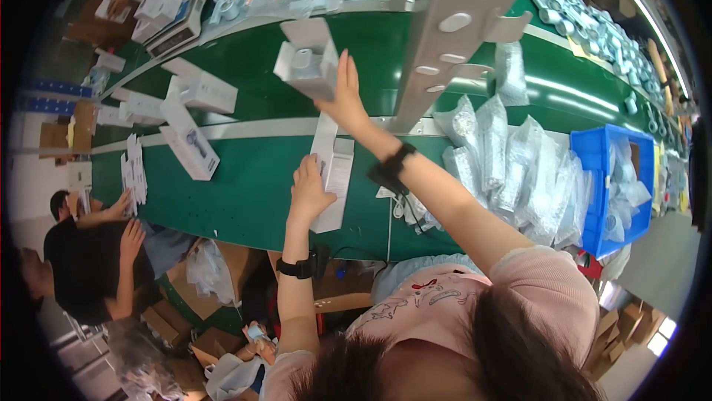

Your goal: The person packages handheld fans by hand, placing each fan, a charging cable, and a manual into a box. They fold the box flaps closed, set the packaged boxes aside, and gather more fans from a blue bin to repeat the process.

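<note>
My left hand (308, 193) is closed on a white carton (339, 186) with printed sides, at the near edge of the green table. Part of this carton lies under my fingers. Farther off, my right hand (345, 101) is against the near right side of an open white box (320, 78), its thumb at the near corner and its fingers stretched along the side. The lid flap of that box stands up. Inside sits a greyish wrapped item (304, 58), whose kind I cannot make out.
White cartons (194, 145) stand to the left. Bubble-wrapped packages (512, 171) lie at the right beside a blue crate (589, 193). A metal post (437, 38) rises beyond my right arm. One co-worker (89, 260) handles flat white pieces (133, 171) at the left.
</note>
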`<state>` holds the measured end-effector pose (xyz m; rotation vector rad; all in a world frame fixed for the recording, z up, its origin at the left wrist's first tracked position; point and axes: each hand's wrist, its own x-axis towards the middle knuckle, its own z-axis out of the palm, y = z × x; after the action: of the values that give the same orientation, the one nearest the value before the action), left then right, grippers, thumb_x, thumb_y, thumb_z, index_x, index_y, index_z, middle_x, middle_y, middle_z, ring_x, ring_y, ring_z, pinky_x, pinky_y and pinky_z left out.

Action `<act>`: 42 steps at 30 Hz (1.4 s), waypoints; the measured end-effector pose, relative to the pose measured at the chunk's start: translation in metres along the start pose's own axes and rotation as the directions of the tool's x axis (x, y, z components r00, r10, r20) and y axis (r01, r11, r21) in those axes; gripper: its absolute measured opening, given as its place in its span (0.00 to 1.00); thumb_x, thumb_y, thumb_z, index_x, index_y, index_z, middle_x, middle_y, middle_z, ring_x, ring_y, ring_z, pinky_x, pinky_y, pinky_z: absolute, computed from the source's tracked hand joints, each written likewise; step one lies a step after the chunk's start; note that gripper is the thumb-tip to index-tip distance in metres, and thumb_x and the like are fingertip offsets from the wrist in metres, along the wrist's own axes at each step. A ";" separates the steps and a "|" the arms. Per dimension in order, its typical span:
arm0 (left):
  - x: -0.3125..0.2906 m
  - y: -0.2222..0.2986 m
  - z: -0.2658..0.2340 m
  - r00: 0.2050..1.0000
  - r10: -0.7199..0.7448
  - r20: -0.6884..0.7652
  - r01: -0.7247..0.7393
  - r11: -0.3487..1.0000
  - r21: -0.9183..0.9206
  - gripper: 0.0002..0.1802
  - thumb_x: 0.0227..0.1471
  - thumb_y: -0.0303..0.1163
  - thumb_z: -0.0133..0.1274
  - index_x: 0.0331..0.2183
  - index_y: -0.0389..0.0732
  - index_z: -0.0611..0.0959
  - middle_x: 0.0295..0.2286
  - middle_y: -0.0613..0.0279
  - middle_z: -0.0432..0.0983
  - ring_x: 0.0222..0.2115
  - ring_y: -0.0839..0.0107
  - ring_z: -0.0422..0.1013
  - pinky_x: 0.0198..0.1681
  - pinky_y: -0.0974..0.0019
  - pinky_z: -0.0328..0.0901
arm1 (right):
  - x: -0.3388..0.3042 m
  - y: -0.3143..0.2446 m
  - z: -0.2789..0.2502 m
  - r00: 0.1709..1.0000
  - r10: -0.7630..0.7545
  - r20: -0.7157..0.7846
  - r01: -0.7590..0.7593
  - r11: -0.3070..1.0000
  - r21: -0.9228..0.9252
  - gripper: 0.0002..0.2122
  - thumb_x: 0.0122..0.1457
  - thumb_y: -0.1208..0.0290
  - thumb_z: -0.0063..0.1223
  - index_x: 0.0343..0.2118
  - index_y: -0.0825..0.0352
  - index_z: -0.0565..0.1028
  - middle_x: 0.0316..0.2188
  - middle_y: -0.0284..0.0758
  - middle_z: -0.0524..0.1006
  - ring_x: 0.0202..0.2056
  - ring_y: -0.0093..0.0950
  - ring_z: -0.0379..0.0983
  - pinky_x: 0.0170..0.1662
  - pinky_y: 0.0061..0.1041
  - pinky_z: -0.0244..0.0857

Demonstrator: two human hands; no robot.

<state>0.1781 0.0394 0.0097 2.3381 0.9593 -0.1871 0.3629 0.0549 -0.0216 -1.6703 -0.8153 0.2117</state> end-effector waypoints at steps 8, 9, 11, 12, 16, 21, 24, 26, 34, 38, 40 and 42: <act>0.020 0.026 0.029 0.993 -0.055 -0.108 0.058 0.998 0.025 0.40 0.31 0.33 0.59 0.47 0.37 0.60 0.50 0.42 0.52 0.49 0.48 0.54 0.44 0.47 0.57 | -0.013 -0.031 -0.250 0.478 0.391 0.787 -0.198 0.920 -0.337 0.18 0.49 0.68 0.50 0.43 0.71 0.69 0.29 0.37 0.77 0.28 0.25 0.74 0.35 0.24 0.67; 0.018 0.028 0.032 0.990 0.002 -0.144 0.003 0.999 0.038 0.40 0.31 0.34 0.60 0.48 0.38 0.59 0.50 0.42 0.52 0.49 0.48 0.54 0.44 0.46 0.57 | 0.006 -0.014 -0.268 0.678 0.442 0.587 -0.280 0.894 -0.349 0.16 0.49 0.68 0.48 0.41 0.71 0.70 0.24 0.36 0.76 0.25 0.23 0.73 0.31 0.23 0.67; 0.010 0.052 0.034 0.985 0.030 -0.168 -0.001 0.985 0.170 0.40 0.31 0.34 0.60 0.48 0.39 0.60 0.48 0.43 0.54 0.48 0.48 0.55 0.44 0.50 0.58 | 0.054 0.047 -0.298 0.913 0.365 0.179 -0.077 0.589 -0.804 0.21 0.49 0.62 0.49 0.45 0.69 0.68 0.30 0.44 0.75 0.31 0.35 0.74 0.34 0.32 0.67; 0.008 0.066 0.031 0.979 0.068 -0.193 -0.008 0.956 0.295 0.41 0.31 0.34 0.60 0.48 0.39 0.60 0.46 0.44 0.56 0.46 0.49 0.56 0.44 0.54 0.58 | 0.074 0.080 -0.309 0.924 0.380 0.028 -0.178 0.494 -0.851 0.26 0.47 0.62 0.52 0.49 0.67 0.62 0.35 0.48 0.73 0.35 0.39 0.72 0.37 0.33 0.66; 0.019 0.051 0.039 0.973 0.003 -0.231 0.070 0.950 0.305 0.39 0.31 0.31 0.59 0.49 0.43 0.62 0.45 0.45 0.57 0.45 0.49 0.57 0.44 0.53 0.58 | 0.111 0.192 -0.319 0.813 0.567 -0.132 -0.354 0.301 -0.886 0.40 0.42 0.59 0.57 0.57 0.61 0.47 0.45 0.54 0.65 0.44 0.46 0.66 0.43 0.35 0.63; -0.005 0.045 -0.002 0.969 0.049 -0.242 -0.086 0.985 -0.147 0.35 0.30 0.27 0.59 0.45 0.43 0.65 0.43 0.46 0.59 0.43 0.49 0.59 0.43 0.57 0.59 | 0.104 0.181 -0.321 0.853 0.518 -0.056 -0.472 0.721 -0.507 0.44 0.42 0.68 0.57 0.59 0.63 0.39 0.43 0.50 0.67 0.43 0.40 0.66 0.43 0.31 0.64; -0.041 0.055 -0.027 0.974 0.024 -0.227 -0.096 0.944 -0.315 0.35 0.29 0.28 0.61 0.43 0.42 0.64 0.41 0.47 0.61 0.42 0.50 0.61 0.43 0.59 0.59 | 0.080 0.066 -0.298 0.750 0.530 0.395 -0.610 0.786 0.102 0.39 0.44 0.71 0.54 0.58 0.63 0.44 0.43 0.41 0.66 0.40 0.34 0.67 0.40 0.29 0.65; -0.058 0.069 -0.032 0.977 0.057 -0.207 -0.137 0.907 -0.399 0.35 0.28 0.28 0.62 0.42 0.41 0.64 0.41 0.47 0.62 0.41 0.51 0.62 0.43 0.60 0.59 | 0.034 -0.029 -0.299 0.733 0.436 0.522 -0.642 0.697 0.319 0.38 0.45 0.71 0.54 0.57 0.62 0.45 0.44 0.39 0.65 0.40 0.32 0.67 0.39 0.31 0.65; -0.079 0.147 0.006 0.960 0.105 -0.261 -0.236 0.806 -0.543 0.41 0.28 0.30 0.64 0.41 0.36 0.56 0.37 0.47 0.61 0.39 0.56 0.63 0.42 0.61 0.59 | -0.075 -0.127 -0.197 0.917 0.388 -0.094 -0.141 0.536 0.833 0.33 0.44 0.77 0.54 0.53 0.66 0.50 0.45 0.36 0.63 0.44 0.29 0.63 0.46 0.28 0.60; -0.076 0.149 0.028 0.819 0.037 -0.572 -0.381 0.781 -0.495 0.41 0.28 0.29 0.65 0.39 0.37 0.54 0.37 0.47 0.59 0.38 0.56 0.63 0.40 0.60 0.59 | -0.088 -0.108 -0.174 0.849 0.106 -0.518 0.142 0.897 0.418 0.34 0.43 0.77 0.57 0.51 0.67 0.49 0.44 0.35 0.62 0.43 0.31 0.62 0.46 0.29 0.58; -0.077 0.151 0.035 0.760 0.057 -0.647 -0.427 0.795 -0.432 0.41 0.27 0.28 0.66 0.38 0.37 0.54 0.36 0.49 0.59 0.37 0.55 0.63 0.39 0.59 0.59 | -0.094 -0.105 -0.170 0.817 -0.200 -0.540 0.284 0.956 0.075 0.33 0.42 0.75 0.59 0.50 0.67 0.51 0.44 0.36 0.62 0.43 0.31 0.61 0.46 0.29 0.57; -0.076 0.142 0.040 0.730 0.062 -0.680 -0.441 0.804 -0.400 0.41 0.27 0.28 0.66 0.38 0.38 0.54 0.36 0.49 0.58 0.37 0.55 0.63 0.39 0.59 0.59 | -0.100 -0.108 -0.170 0.790 -0.346 -0.506 0.347 0.933 -0.096 0.33 0.42 0.74 0.59 0.50 0.67 0.52 0.44 0.36 0.62 0.43 0.32 0.61 0.46 0.29 0.57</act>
<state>0.2219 -0.1082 0.0708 1.9550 0.8017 0.9595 0.3395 -0.1346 0.0959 -1.4399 -0.6854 -0.4826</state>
